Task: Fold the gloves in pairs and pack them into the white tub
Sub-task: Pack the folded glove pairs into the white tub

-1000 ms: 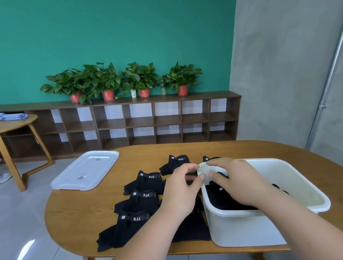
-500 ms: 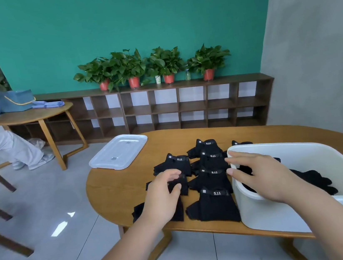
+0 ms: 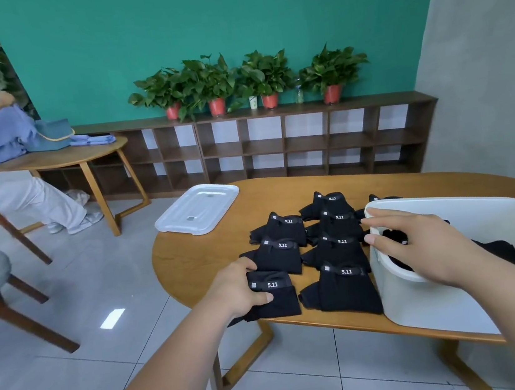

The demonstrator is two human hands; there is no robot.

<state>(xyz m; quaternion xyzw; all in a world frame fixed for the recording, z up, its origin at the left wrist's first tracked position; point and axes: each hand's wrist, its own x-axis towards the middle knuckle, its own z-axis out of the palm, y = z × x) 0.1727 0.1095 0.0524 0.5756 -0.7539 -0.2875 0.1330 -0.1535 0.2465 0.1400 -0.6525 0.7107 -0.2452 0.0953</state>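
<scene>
Gripping the nearest black folded fabric glove [image 3: 276, 300] at the oval wooden table [image 3: 193, 262] edge with the left hand [image 3: 236, 291], right hand [image 3: 420, 245] resting, fingers loose, on the white plastic tub [image 3: 427, 303] rim, more black gloves [image 3: 513, 254] inside

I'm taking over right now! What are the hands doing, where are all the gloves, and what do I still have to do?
Left hand: grips the nearest glove pair at the table edge.
Right hand: open, resting on the white tub rim.
Things: more folded pairs lie in rows on the table beside the tub. The lid lies off at the far end.
Done: pairs on the table are folded, and some black gloves are in the tub.
Left: move the gripped pair, then the rest, into the tub.
</scene>
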